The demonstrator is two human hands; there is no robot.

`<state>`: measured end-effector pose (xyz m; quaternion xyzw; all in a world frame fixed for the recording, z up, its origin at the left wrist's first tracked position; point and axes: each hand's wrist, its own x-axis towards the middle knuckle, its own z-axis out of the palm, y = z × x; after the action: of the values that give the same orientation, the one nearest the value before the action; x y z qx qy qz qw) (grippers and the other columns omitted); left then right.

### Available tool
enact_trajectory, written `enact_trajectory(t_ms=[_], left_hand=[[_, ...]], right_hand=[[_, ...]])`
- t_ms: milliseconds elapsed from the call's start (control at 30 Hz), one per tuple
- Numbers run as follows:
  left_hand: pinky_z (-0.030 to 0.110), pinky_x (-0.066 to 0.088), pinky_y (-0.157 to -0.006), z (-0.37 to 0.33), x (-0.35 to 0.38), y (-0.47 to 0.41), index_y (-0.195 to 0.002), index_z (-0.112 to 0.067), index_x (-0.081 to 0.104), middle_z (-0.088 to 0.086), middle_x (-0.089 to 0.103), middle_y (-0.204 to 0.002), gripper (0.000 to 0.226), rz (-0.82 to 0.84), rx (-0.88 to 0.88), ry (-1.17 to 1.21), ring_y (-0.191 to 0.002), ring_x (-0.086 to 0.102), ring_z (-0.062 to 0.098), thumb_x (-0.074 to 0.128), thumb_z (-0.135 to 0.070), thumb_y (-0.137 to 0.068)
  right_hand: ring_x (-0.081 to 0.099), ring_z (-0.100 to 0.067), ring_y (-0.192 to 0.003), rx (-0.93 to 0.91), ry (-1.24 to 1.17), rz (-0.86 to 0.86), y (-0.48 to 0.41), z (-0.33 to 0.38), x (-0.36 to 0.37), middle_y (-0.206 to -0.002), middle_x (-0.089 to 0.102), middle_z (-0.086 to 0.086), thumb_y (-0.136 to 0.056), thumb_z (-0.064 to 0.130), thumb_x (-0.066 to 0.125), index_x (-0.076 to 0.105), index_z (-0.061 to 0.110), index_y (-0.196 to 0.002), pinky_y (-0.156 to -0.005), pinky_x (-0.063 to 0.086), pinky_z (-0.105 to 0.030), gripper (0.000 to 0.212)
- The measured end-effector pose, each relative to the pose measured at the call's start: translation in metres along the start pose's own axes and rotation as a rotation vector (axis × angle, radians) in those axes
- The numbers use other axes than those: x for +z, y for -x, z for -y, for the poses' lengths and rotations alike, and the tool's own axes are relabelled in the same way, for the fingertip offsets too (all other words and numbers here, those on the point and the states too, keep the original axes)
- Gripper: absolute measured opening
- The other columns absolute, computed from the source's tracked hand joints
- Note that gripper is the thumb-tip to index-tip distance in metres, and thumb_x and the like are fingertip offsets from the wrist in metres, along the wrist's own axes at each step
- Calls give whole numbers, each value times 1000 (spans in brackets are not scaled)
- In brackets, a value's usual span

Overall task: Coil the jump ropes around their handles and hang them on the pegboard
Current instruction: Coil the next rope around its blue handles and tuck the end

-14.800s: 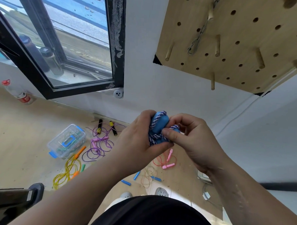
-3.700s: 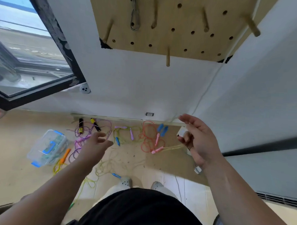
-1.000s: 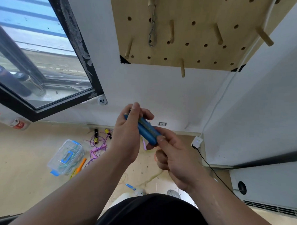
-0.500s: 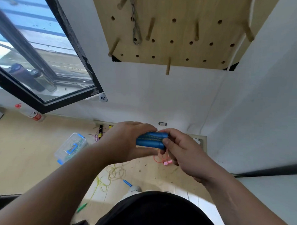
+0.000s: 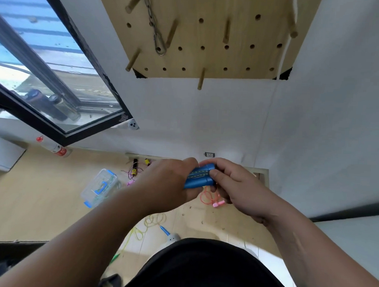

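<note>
Well below the pegboard (image 5: 209, 36), both hands gripped a pair of blue handles (image 5: 199, 179) held side by side. The left hand (image 5: 167, 185) wrapped its fingers round one end. The right hand (image 5: 232, 183) pinched the other end between thumb and curled fingers. A speckled cord ran along the groove between the handles; how much of it was wound could not be told.

The risk probably lay in the grip. If either hand loosened while turning the cord, the handles could slide apart and the turns spring loose.

Farther down, on the floor beneath the pegboard, a pink rope (image 5: 212, 197) and a yellow rope (image 5: 153, 220) lay slack; a dangling tail might snag them.

At the pegboard's lower edge stood a bare peg (image 5: 201, 79). A loosely wound bundle would likely slip off it.
</note>
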<state>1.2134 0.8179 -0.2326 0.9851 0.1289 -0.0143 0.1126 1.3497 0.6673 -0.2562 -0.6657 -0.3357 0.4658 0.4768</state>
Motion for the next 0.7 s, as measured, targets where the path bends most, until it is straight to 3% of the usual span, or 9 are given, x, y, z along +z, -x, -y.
enact_trajectory(t_ms=[133, 233, 367, 500, 700], left_hand=[[18, 42, -66, -13, 7, 2, -121, -30, 58, -16, 57, -84, 43, -12, -135, 163, -70, 54, 6, 68, -56, -88], [25, 50, -71, -16, 8, 2, -122, -29, 56, -15, 56, -86, 46, -12, -127, 79, -72, 55, 8, 62, -62, -90], [29, 51, -73, -23, 3, -1, -119, -32, 53, -13, 53, -85, 49, 78, -124, -72, -76, 54, 11, 51, -72, -90], [28, 50, -74, -30, 1, -3, -121, -34, 53, -12, 59, -93, 49, 122, -155, -31, -81, 56, 11, 50, -72, -90], [29, 51, -72, -23, 5, -1, -100, -33, 48, -9, 58, -86, 36, 165, -211, 70, -76, 56, 10, 55, -67, -91]], right_hand=[[43, -12, -63, -9, -52, -22, 5, -3, -3, -70, 58, 8, -108, 26, 41, 65, 41, -116, -60, 37, -31, 29], [48, -9, -62, -10, -20, -27, 10, -2, -6, -71, 61, 11, -107, 27, 43, 64, 45, -115, -62, 42, -32, 28], [68, -8, -89, -83, 143, -42, 15, -7, -4, -98, 70, 5, -101, 34, 55, 57, 52, -122, -90, 57, -39, 27], [67, -11, -88, -135, 223, -57, 18, -8, -6, -97, 70, 6, -102, 32, 55, 60, 51, -113, -87, 57, -43, 23], [66, -11, -81, -109, 318, -111, 16, -11, -7, -84, 66, 9, -104, 36, 49, 55, 37, -137, -81, 56, -36, 33]])
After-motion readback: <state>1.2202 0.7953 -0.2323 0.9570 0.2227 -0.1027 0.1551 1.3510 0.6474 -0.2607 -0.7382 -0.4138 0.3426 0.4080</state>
